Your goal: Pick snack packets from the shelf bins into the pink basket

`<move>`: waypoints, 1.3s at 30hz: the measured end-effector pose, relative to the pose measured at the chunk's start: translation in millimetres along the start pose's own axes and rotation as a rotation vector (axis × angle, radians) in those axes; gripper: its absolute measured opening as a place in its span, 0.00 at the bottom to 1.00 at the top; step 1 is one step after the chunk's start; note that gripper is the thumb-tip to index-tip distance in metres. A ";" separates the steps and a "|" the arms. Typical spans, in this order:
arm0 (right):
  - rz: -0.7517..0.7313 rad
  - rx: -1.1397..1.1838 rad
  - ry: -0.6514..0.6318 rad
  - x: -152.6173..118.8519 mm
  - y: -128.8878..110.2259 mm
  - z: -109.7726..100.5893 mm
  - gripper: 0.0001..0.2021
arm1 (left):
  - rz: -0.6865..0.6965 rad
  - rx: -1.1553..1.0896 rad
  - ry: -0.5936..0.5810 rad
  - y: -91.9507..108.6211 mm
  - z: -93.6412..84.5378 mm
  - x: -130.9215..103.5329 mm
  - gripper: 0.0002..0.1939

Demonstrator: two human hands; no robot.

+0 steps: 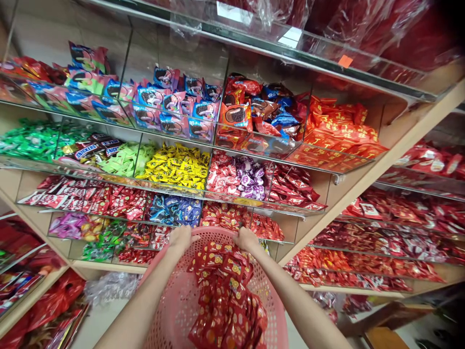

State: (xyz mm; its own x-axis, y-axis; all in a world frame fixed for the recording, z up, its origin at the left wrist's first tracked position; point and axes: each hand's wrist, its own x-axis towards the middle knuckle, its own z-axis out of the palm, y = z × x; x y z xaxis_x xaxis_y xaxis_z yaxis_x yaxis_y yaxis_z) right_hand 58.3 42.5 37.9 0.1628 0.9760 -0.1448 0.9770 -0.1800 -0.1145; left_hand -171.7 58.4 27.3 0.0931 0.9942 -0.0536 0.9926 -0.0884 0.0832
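Observation:
A large pink perforated basket (170,310) is tilted against the lower shelves, its far rim between my two hands. My left hand (181,239) is closed on the rim at the left, thumb reaching inward. My right hand (247,239) grips the same rim further right, fingers wrapped over it. Many red candy packets with orange prints (228,295) lie in a heap inside the basket, spread from near the far rim down towards me. Just beyond the rim, a shelf compartment holds red packets (225,214).
Shelves with clear fronts hold blue and pink cookie packs (174,104), yellow candies (176,165), purple-white candies (250,178) and Snickers bars (96,148). A slanting wooden divider (348,194) stands at the right. Clear plastic bags (112,288) lie low at the left.

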 end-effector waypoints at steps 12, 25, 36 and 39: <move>-0.191 0.410 0.416 0.1 23.7 37.6 0.21 | 0.017 -0.032 0.000 -7.1 4.0 -3.3 0.30; -0.160 0.521 0.467 -27.9 10.3 40.0 0.19 | -0.025 -0.079 0.003 -21.7 17.1 -19.1 0.28; -0.253 0.624 0.431 -16.7 10.9 37.8 0.16 | -0.149 -0.095 -0.026 -19.7 4.7 -34.3 0.31; -0.251 0.649 0.447 -14.6 8.2 39.6 0.13 | -0.175 -0.114 -0.042 -22.9 5.8 -38.2 0.31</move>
State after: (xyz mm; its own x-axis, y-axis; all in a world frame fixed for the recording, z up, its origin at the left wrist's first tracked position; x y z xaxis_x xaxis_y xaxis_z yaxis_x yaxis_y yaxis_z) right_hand 58.5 21.9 0.1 0.1235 0.9289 0.3492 0.7401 0.1482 -0.6559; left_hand -197.6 22.1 21.7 -0.0739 0.9902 -0.1183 0.9789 0.0947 0.1809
